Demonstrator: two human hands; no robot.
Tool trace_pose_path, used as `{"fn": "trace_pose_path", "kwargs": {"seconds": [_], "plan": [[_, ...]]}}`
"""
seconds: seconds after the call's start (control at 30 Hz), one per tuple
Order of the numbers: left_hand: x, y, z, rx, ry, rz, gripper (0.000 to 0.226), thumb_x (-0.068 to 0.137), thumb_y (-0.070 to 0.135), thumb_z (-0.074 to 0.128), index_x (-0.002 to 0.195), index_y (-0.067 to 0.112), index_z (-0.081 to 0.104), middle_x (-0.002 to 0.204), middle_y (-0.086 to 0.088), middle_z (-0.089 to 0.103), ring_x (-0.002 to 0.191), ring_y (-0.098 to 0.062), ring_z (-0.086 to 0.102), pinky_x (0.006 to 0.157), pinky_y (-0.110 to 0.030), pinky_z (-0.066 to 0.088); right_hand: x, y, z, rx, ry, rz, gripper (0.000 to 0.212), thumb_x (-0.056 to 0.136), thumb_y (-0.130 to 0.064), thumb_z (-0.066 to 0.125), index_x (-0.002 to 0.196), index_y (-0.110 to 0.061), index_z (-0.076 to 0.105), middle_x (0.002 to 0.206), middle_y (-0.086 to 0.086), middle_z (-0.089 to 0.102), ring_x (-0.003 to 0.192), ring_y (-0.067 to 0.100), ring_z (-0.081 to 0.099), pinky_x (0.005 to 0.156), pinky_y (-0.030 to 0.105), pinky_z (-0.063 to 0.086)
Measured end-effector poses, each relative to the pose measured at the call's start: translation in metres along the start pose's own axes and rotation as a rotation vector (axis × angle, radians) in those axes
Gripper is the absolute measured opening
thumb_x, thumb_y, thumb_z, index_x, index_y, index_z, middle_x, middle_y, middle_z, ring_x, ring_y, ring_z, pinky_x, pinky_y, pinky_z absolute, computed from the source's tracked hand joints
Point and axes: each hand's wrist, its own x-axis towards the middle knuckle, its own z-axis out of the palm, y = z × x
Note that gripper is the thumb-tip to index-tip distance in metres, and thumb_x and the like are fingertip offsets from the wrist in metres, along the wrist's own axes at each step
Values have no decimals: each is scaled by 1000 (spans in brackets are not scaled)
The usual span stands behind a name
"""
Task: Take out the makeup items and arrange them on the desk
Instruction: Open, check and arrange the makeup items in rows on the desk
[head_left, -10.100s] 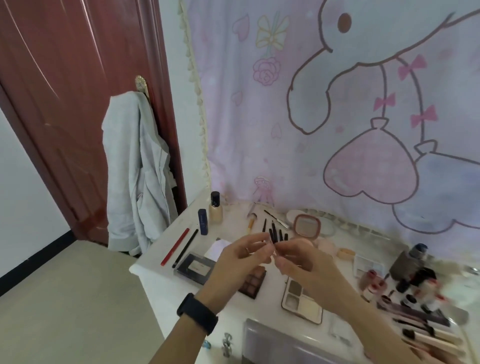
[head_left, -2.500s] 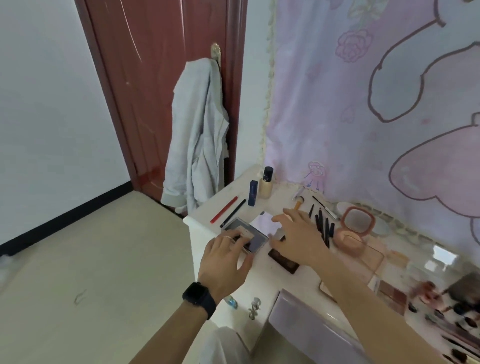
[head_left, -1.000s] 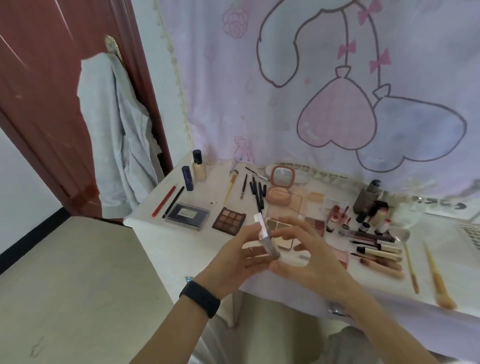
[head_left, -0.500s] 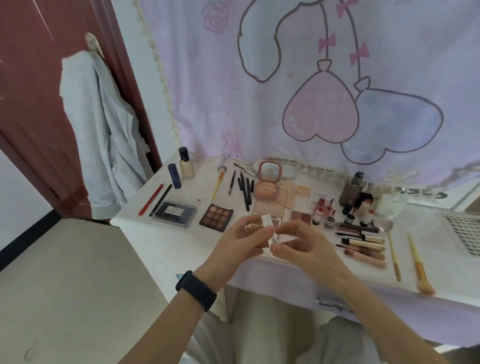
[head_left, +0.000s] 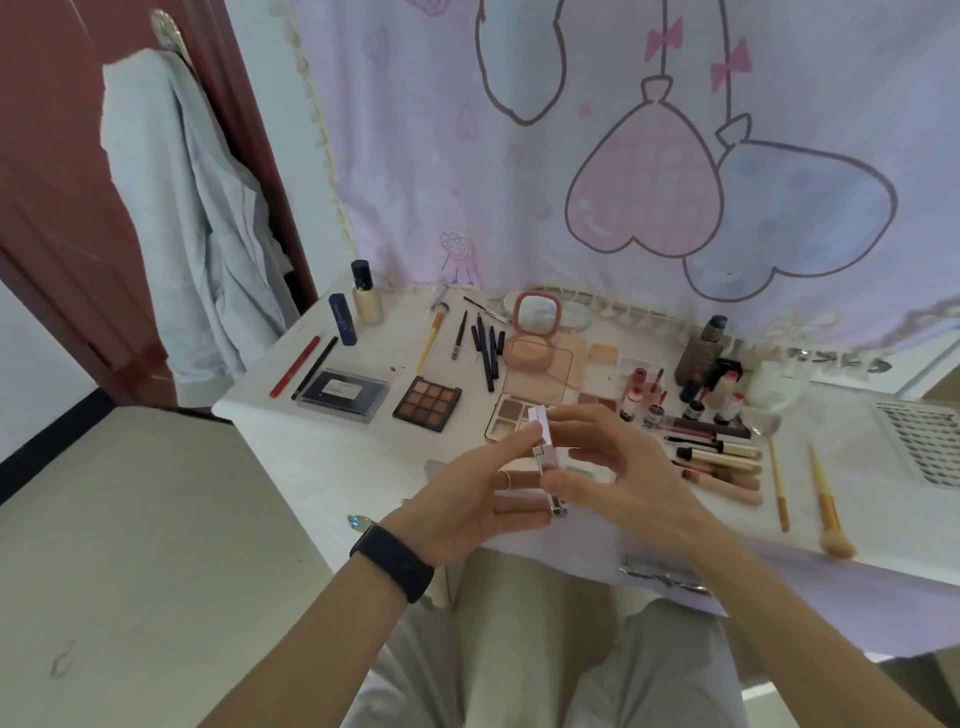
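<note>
Both hands hold a small, slim rectangular makeup case (head_left: 543, 441) upright over the desk's front edge. My left hand (head_left: 467, 499), with a black watch on the wrist, pinches its left side and supports it from below. My right hand (head_left: 618, 478) curls round it from the right. Laid out on the white desk (head_left: 322, 457) are a brown eyeshadow palette (head_left: 427, 403), a dark flat palette (head_left: 344, 393), a pink compact with mirror (head_left: 532, 332), black pencils (head_left: 485, 348) and a row of lip tubes (head_left: 719, 457).
Small bottles (head_left: 711, 384) cluster at the back right, two brushes (head_left: 826, 499) lie at the right, and a foundation bottle (head_left: 366, 296) stands at the back left. A grey garment (head_left: 182, 223) hangs on the red door. A cartoon curtain (head_left: 623, 156) backs the desk.
Ten seconds ago my hands held black pencils; later they pressed on palettes at the desk's left. Over the last second both hands kept the small case, and my view tilted down slightly.
</note>
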Motion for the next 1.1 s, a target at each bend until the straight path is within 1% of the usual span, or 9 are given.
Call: {"fn": "trace_pose_path", "kwargs": {"seconds": [0.23, 0.3, 0.47, 0.57, 0.67, 0.73, 0.87, 0.97, 1.1], "plan": [[-2, 2, -1, -109, -42, -21, 42, 88, 38, 68, 120, 13, 70, 110, -18, 71, 98, -36, 69, 82, -39, 60, -2, 4, 3, 15, 6, -19, 52, 88, -29, 76, 136, -37, 57, 129, -16, 66, 125, 9, 59, 104, 42, 51], [-2, 2, -3, -126, -46, -23, 41, 89, 36, 67, 123, 11, 68, 111, -18, 70, 98, -36, 69, 75, -36, 60, -3, 6, 3, 8, -6, -25, 52, 88, -29, 77, 137, -37, 58, 129, -17, 65, 126, 9, 58, 103, 42, 51], [1, -4, -6, -136, -31, -37, 46, 89, 36, 70, 127, 10, 66, 115, -19, 69, 100, -36, 68, 75, -35, 58, -4, 10, 8, -37, 1, -36, 52, 91, -25, 74, 139, -34, 57, 129, -22, 65, 125, 6, 59, 102, 41, 53], [5, -5, -5, -36, 15, 65, 46, 84, 35, 77, 123, 13, 67, 115, -16, 70, 99, -34, 70, 81, -35, 57, -1, 11, 5, 7, -31, -18, 49, 95, -27, 69, 141, -34, 55, 136, -19, 61, 129, 7, 56, 107, 44, 49], [7, -5, -7, 135, 71, 236, 49, 82, 25, 79, 129, 23, 64, 121, -9, 70, 104, -30, 72, 88, -40, 58, 4, 8, -3, 268, -72, 72, 42, 94, -27, 64, 136, -28, 61, 136, -4, 64, 129, 18, 58, 109, 53, 43], [6, -5, -9, 299, 118, 355, 56, 79, 22, 83, 131, 30, 63, 123, 0, 69, 105, -21, 71, 90, -40, 59, 8, 5, -8, 369, -114, 146, 39, 95, -26, 66, 133, -27, 61, 130, 1, 68, 121, 24, 64, 106, 56, 47], [5, -4, -10, 510, 112, 434, 68, 74, 23, 88, 135, 37, 60, 124, 12, 67, 104, -10, 71, 91, -26, 57, 13, 2, -10, 235, -122, 127, 46, 87, -13, 74, 130, -27, 62, 120, 0, 73, 110, 21, 70, 99, 45, 54], [6, -4, -11, 557, 96, 431, 77, 74, 19, 89, 141, 33, 55, 124, 11, 67, 100, -10, 72, 91, -29, 57, 16, -1, -10, 92, -107, 110, 52, 81, -10, 71, 128, -32, 64, 117, -9, 74, 104, 13, 72, 93, 32, 55], [9, -6, -13, 633, 150, 486, 81, 72, 26, 90, 143, 35, 52, 129, 13, 63, 104, -7, 70, 93, -35, 58, 18, -7, -4, -33, -69, 69, 62, 78, -5, 71, 129, -39, 62, 115, -23, 71, 103, -2, 69, 84, 12, 52]]}}
